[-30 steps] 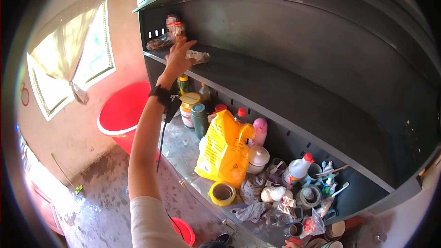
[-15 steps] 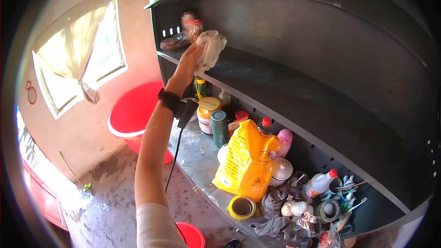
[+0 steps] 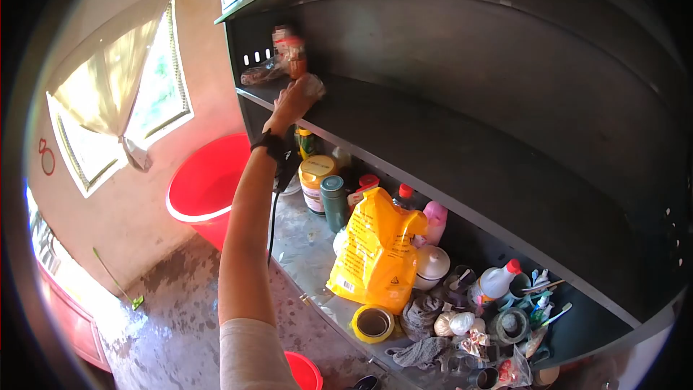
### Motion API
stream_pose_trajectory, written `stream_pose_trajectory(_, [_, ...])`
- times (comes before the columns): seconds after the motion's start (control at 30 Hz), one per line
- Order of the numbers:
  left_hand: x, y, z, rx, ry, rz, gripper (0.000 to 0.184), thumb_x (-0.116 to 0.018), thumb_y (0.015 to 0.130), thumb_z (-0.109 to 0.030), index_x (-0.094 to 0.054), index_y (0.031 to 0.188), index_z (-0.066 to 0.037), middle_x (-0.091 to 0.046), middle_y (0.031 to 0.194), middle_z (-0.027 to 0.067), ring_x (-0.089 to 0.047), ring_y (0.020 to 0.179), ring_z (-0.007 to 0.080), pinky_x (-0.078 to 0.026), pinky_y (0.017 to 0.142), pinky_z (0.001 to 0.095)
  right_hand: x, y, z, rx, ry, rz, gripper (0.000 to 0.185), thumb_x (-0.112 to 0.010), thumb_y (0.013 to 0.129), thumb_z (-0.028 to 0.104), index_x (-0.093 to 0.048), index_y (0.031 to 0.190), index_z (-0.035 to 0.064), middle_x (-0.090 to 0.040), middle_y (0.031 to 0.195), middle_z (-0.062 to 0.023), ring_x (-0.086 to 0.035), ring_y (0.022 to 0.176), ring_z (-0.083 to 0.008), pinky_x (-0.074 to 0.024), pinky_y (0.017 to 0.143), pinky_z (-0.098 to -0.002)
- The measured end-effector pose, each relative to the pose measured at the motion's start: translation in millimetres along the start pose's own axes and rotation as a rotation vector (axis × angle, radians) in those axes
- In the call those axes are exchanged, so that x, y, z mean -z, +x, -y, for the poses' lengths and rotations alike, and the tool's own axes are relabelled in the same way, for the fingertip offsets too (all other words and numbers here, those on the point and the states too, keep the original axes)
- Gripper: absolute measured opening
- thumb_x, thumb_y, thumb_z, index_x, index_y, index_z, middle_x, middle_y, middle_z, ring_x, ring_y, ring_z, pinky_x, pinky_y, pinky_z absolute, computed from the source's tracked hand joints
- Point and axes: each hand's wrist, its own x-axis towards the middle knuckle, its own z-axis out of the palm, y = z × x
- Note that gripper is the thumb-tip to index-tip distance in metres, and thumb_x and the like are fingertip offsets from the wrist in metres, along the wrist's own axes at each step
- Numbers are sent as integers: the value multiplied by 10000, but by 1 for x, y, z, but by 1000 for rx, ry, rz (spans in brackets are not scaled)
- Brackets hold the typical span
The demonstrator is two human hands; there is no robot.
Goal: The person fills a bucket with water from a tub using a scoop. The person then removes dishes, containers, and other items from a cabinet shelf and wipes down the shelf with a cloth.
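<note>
My left hand (image 3: 294, 100), with a black band on its wrist, reaches to the left end of the upper shelf (image 3: 433, 141). Its fingers are closed around a crumpled whitish cloth (image 3: 313, 87), mostly hidden by the hand and blurred, low at the shelf surface. Just beyond the fingers stands a red-and-white container (image 3: 289, 47), smeared by motion, with a reddish-brown jar (image 3: 297, 67) close by. A clear plastic bag with brown contents (image 3: 261, 72) lies to their left. My right hand is out of view.
Below, a yellow plastic bag (image 3: 375, 253), a green flask (image 3: 334, 202), a yellow-lidded jar (image 3: 316, 180), a tape roll (image 3: 373, 324) and a red-capped white bottle (image 3: 498, 283) crowd the lower surface. A red tub (image 3: 206, 180) stands at left; a black cord (image 3: 273, 227) hangs beside the forearm.
My left hand has turned and lowered onto the shelf, and the whitish cloth, earlier spread out beside the fingers, is now bunched under them. The view has shifted slightly.
</note>
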Motion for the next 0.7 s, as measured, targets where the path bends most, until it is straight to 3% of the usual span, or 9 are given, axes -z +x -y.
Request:
stream_pose_trajectory(0.03, [-1,1,3,-96,8,169,518,-553,726,-316,-419,1213,-201,-491,1155,121,-455,1074,307,-333,893,473,3,0,3,-9,1,-3,269,-627,712,173,-598,964,82,-580,728,-109,-547,710,-262,-415,631,-341])
stream_pose_trajectory(0.1, [-8,3,2,-131,-10,129,458,-560,716,-291,-486,1156,-188,-545,1080,112,-499,1013,308,-376,862,430,5,0,9,-19,-128,-42,234,-637,696,187,-620,917,112,-588,744,-81,-552,712,-249,-408,610,-341])
stream_pose_trajectory(0.23, [-6,-16,-47,-154,-157,183,356,-550,731,-272,-559,1063,-145,-586,958,150,-548,912,314,-423,801,367,25,16,45,-104,-25,-217,205,-640,695,209,-626,884,127,-585,731,-72,-556,689,-247,-410,606,-341])
stream_pose_trajectory(0.3, [-8,-29,-78,-202,-178,208,333,-547,738,-260,-570,1042,-126,-588,939,160,-553,893,320,-431,788,355,34,20,49,-176,136,-69,208,-635,701,222,-614,879,115,-581,722,-84,-557,671,-258,-414,595,-342])
stream_pose_trajectory(0.43, [-1,-57,-138,-391,-347,288,310,-546,756,-213,-564,1034,-78,-577,951,174,-543,900,338,-430,784,352,41,18,27,-208,245,-56,186,-609,742,183,-572,873,56,-575,722,-123,-562,657,-283,-430,584,-342])
stream_pose_trajectory(0.5, [8,-72,-165,-417,-357,388,313,-548,757,-212,-561,1038,-77,-577,949,176,-544,893,339,-432,782,349,42,12,-4,-37,63,-154,169,-598,762,161,-561,873,39,-585,766,-129,-571,674,-270,-439,620,-333])
stream_pose_trajectory(0.57, [12,-85,-185,-469,-385,395,305,-548,759,-208,-562,1033,-76,-577,947,176,-548,884,335,-436,776,341,78,20,7,-124,154,-244,192,-600,768,171,-553,915,56,-576,990,-113,-584,732,-212,-445,658,-307])
stream_pose_trajectory(0.63, [14,-96,-202,-610,-415,394,301,-552,758,-204,-561,1033,-81,-576,950,171,-549,884,330,-438,771,339,115,35,20,-146,157,-291,251,-623,691,88,-576,930,29,-543,771,-112,-540,650,-195,-421,526,-274])
stream_pose_trajectory(0.7, [21,-110,-223,-681,-453,417,309,-557,763,-182,-548,1045,-56,-580,938,177,-561,859,315,-439,753,329,146,44,23,-52,94,-332,256,-617,708,75,-555,954,43,-542,868,-122,-559,592,-219,-435,515,-281])
